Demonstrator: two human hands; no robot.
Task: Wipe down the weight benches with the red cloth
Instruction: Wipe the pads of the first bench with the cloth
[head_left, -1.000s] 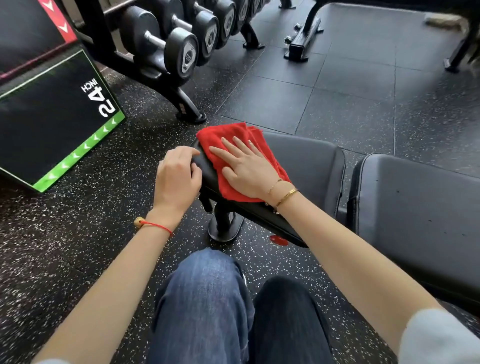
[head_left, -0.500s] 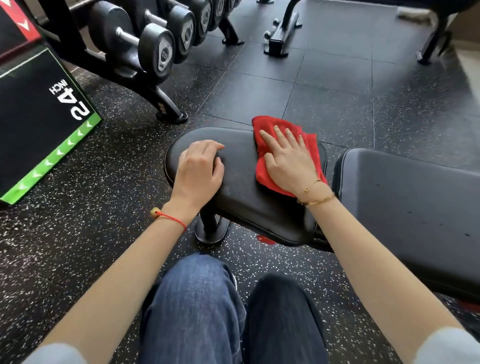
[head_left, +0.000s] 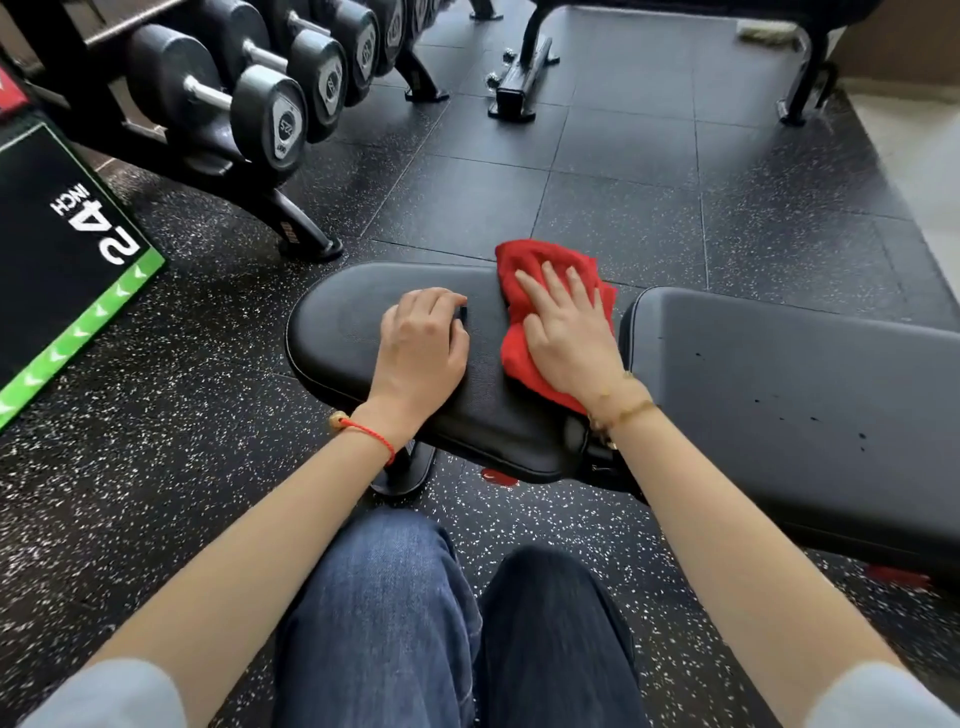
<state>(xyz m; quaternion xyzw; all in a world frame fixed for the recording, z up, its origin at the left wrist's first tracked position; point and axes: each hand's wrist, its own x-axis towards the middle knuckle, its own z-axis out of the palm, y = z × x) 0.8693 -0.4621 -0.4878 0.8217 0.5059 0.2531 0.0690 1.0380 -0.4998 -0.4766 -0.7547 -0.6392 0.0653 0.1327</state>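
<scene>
A black padded bench seat (head_left: 343, 332) lies in front of my knees, with the longer grey back pad (head_left: 779, 395) to its right. The red cloth (head_left: 519, 358) is spread on the right end of the seat, near the gap between the pads. My right hand (head_left: 566, 332) presses flat on the cloth, fingers spread. My left hand (head_left: 423, 343) rests on the middle of the seat with fingers curled, holding nothing.
A dumbbell rack (head_left: 270, 119) with several dumbbells stands at the back left. A black plyo box (head_left: 57, 249) with a green edge marked 24 INCH sits at the left. Another bench frame (head_left: 519, 83) stands behind. My jeans-clad knees (head_left: 447, 613) are just below the seat.
My right hand has slid the red cloth from the seat's left end to its right end. My left hand has shifted from the seat's left edge to its middle.
</scene>
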